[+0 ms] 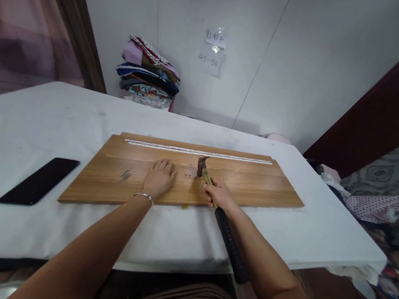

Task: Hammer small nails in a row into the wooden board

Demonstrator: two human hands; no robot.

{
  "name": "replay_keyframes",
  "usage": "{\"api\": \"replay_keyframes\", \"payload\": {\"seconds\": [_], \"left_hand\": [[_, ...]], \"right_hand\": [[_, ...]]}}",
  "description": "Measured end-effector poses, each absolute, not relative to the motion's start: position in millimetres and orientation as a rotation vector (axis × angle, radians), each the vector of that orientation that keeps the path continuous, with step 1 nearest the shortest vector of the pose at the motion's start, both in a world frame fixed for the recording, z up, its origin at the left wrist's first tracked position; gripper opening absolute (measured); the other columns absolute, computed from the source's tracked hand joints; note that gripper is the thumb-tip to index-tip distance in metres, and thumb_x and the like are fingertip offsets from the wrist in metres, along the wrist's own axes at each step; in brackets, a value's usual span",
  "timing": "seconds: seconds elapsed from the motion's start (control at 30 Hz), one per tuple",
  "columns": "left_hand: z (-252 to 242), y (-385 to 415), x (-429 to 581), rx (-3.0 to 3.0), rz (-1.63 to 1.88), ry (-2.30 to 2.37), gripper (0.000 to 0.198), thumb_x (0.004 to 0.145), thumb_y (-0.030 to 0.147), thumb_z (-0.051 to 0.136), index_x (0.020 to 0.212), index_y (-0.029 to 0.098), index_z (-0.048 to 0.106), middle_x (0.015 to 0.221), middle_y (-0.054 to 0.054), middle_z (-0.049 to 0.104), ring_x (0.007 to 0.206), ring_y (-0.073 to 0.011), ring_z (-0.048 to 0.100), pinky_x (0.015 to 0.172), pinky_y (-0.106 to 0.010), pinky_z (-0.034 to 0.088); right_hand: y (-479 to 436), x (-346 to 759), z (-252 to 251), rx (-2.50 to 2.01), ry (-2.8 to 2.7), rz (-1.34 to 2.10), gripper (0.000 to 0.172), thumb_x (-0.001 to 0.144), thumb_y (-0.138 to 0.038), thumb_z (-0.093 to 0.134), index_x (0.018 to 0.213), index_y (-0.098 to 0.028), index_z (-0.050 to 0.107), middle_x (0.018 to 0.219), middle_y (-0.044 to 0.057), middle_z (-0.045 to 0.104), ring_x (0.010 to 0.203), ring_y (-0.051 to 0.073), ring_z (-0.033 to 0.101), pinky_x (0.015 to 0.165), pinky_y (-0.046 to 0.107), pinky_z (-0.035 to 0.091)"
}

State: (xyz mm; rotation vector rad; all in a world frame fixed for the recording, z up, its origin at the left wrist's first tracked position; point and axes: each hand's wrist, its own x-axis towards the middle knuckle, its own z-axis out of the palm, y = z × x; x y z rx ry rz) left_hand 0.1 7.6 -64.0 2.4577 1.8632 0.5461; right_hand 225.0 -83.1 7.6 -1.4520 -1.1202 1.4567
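Note:
My right hand (218,193) is wrapped round the upper shaft of a claw hammer (231,246), whose black grip trails back toward me. The dark hammer head (201,166) is over the middle of a brown wooden board (255,184). Flat on that board, left of the hammer, lies my left hand (160,177) with its fingers stretched out. A few small dark marks or nail heads (187,175) show between the hand and the hammer; they are too small to tell. Several loose nails (125,176) lie on the board's left part.
Two white strips (199,153) run along the board's far edge. A black phone (39,181) lies on the white-covered table (94,111) at left. Folded cloths (150,72) are stacked against the wall, near paper notes (211,62). Clothes (377,206) hang beyond the table's right side.

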Motion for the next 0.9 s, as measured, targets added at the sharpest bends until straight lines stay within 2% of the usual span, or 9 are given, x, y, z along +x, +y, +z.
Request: {"api": "replay_keyframes", "payload": {"seconds": [0.13,0.33,0.57,0.9], "left_hand": [[-64.1,7.6,-0.2,2.477,0.533,1.861,0.04,0.106,0.033,0.044,0.128,0.018,0.074,0.151,-0.019,0.07,0.145,-0.0349,0.06,0.124,-0.052,0.045],[-61.4,5.5,1.1,2.48,0.508,1.88,0.04,0.107,0.032,0.045,0.13,0.017,0.073,0.152,-0.018,0.07,0.147,-0.0339,0.059,0.126,-0.049,0.043],[-63.4,6.5,1.1,2.453,0.531,1.875,0.041,0.107,0.033,0.045,0.131,0.017,0.074,0.153,-0.019,0.069,0.148,-0.0336,0.058,0.126,-0.049,0.042],[-68.2,8.9,0.2,2.445,0.562,1.879,0.041,0.106,0.033,0.046,0.132,0.019,0.074,0.155,-0.018,0.068,0.149,-0.0335,0.057,0.127,-0.05,0.041]], "right_hand": [[-82.4,226.2,7.3,-1.472,-1.127,1.47,0.028,0.076,-0.035,0.072,0.086,-0.027,0.047,0.046,-0.014,0.046,0.037,0.009,0.038,0.038,0.021,0.031],[-82.8,227.1,11.3,-1.487,-1.136,1.463,0.022,0.078,-0.031,0.068,0.083,-0.026,0.047,0.046,-0.013,0.046,0.039,0.009,0.038,0.038,0.021,0.033],[-83.0,228.0,9.2,-1.437,-1.124,1.483,0.031,0.074,-0.035,0.074,0.082,-0.027,0.045,0.048,-0.014,0.045,0.038,0.008,0.039,0.037,0.021,0.032],[-81.7,229.6,7.7,-1.451,-1.124,1.491,0.027,0.077,-0.031,0.073,0.082,-0.027,0.047,0.05,-0.013,0.046,0.039,0.008,0.04,0.038,0.02,0.031]]}}
